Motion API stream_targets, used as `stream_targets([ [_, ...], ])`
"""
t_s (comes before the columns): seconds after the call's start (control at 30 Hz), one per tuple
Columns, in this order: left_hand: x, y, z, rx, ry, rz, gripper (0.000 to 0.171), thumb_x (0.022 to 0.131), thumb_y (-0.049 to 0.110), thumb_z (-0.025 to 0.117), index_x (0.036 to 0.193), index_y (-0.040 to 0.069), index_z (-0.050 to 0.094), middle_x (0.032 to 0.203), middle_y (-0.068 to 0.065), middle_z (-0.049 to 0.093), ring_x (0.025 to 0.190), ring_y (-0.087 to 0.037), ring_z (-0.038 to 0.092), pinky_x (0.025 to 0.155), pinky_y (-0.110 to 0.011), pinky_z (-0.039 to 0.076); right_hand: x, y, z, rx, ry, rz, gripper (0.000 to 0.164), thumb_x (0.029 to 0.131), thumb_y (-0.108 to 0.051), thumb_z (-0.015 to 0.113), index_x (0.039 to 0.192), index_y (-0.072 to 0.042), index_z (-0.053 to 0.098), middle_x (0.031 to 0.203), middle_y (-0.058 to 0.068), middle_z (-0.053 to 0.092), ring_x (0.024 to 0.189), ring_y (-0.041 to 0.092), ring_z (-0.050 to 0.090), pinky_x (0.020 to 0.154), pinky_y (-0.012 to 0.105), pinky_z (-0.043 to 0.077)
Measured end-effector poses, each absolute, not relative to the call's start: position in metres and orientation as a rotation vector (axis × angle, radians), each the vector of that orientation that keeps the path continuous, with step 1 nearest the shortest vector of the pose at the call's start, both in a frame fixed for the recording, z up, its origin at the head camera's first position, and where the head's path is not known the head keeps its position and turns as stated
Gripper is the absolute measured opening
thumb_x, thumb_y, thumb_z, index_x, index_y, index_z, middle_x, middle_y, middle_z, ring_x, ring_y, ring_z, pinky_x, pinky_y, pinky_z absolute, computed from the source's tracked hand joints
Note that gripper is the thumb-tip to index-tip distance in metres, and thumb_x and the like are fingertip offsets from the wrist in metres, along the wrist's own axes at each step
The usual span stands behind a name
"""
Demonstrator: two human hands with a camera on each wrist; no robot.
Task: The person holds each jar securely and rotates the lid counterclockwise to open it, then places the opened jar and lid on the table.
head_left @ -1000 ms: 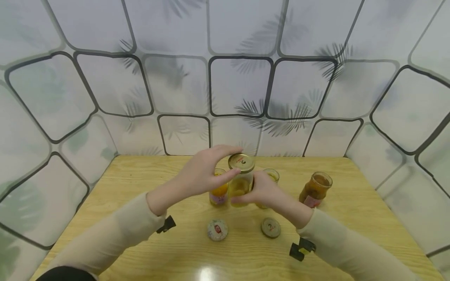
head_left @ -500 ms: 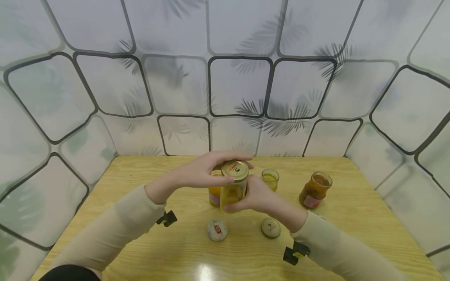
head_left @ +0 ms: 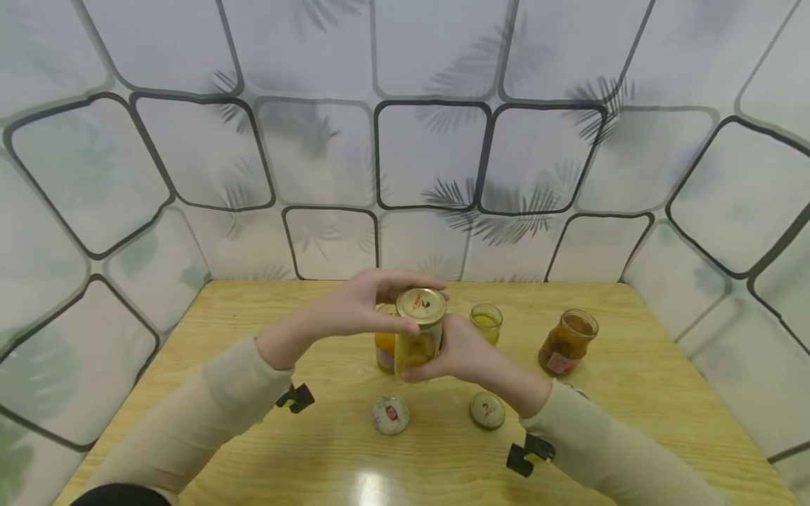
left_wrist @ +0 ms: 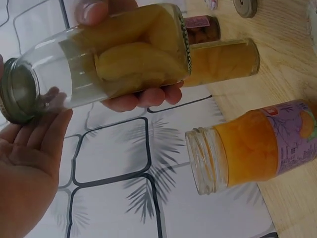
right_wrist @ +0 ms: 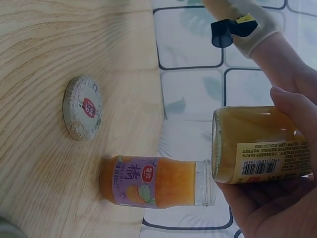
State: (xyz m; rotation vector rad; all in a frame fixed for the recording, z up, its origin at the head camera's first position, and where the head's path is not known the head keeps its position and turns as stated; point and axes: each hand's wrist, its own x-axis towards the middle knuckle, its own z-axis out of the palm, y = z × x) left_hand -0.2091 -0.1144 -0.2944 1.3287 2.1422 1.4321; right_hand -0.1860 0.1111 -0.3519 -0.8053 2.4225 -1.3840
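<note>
My right hand (head_left: pixel 465 348) grips a glass jar of pale yellow fruit pieces (left_wrist: pixel 133 54), raised above the table. A gold screw lid (head_left: pixel 420 306) sits on this jar's mouth. My left hand (head_left: pixel 354 306) holds the lid from the left, thumb on the near side and fingers round the far side. In the right wrist view the jar's base and barcode label show. Just behind it stands an uncapped jar of orange fruit (right_wrist: pixel 173 183) with a purple label, partly hidden in the head view.
On the wooden table (head_left: pixel 253 436) lie a white patterned lid (head_left: pixel 391 414) and a gold lid (head_left: pixel 487 410). An uncapped jar with yellow contents (head_left: pixel 486 318) stands behind my right hand. Farther right is an uncapped brown jar (head_left: pixel 566 342). A patterned wall (head_left: pixel 430 154) rises behind.
The held jar has come left and slightly lower, with my right hand moving along. My left fingers have closed in round its lid. Over the last half second, little has shifted.
</note>
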Motion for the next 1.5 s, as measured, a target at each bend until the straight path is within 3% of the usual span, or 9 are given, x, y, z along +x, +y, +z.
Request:
stream_targets([
  [0.23, -0.189, -0.105, -0.296, 1.078, 2.479, 1.582, 0.054, 0.087, 0.011, 0.089, 0.138, 0.008, 0.069, 0.134, -0.007, 0.075, 0.124, -0.022, 0.072, 0.109, -0.039, 0.057, -0.188, 0.109, -0.352, -0.747, 2.382, -1.400, 0.053, 0.077, -0.018, 0.095, 0.123, -0.008, 0.072, 0.115, 0.008, 0.080, 0.103, 0.017, 0.074, 0.093, 0.036, 0.060],
  [0.57, -0.170, -0.100, -0.294, 1.049, 2.806, 1.533, 0.054, 0.077, 0.020, 0.098, 0.127, 0.013, 0.076, 0.124, 0.000, 0.080, 0.119, -0.021, 0.075, 0.105, -0.041, 0.060, -0.188, 0.107, -0.353, -0.772, 2.440, -1.350, 0.054, 0.077, -0.017, 0.095, 0.125, -0.009, 0.073, 0.119, 0.007, 0.080, 0.110, 0.022, 0.074, 0.098, 0.037, 0.060],
  [0.83, -0.169, -0.100, -0.293, 1.047, 2.825, 1.527, 0.055, 0.077, 0.020, 0.097, 0.127, 0.009, 0.076, 0.124, -0.004, 0.079, 0.117, -0.022, 0.076, 0.103, -0.039, 0.061, -0.186, 0.106, -0.352, -0.773, 2.501, -1.303, 0.053, 0.076, -0.020, 0.096, 0.123, -0.011, 0.073, 0.116, 0.005, 0.080, 0.107, 0.019, 0.074, 0.095, 0.036, 0.060],
  [1.5, -0.160, -0.117, -0.281, 0.939, 2.824, 1.630, 0.058, 0.081, 0.014, 0.094, 0.135, 0.009, 0.073, 0.132, -0.006, 0.077, 0.120, -0.024, 0.075, 0.104, -0.042, 0.060, -0.185, 0.106, -0.343, -0.852, 2.502, -1.359, 0.056, 0.072, -0.018, 0.097, 0.121, -0.007, 0.072, 0.109, 0.008, 0.080, 0.095, 0.012, 0.072, 0.088, 0.032, 0.060],
])
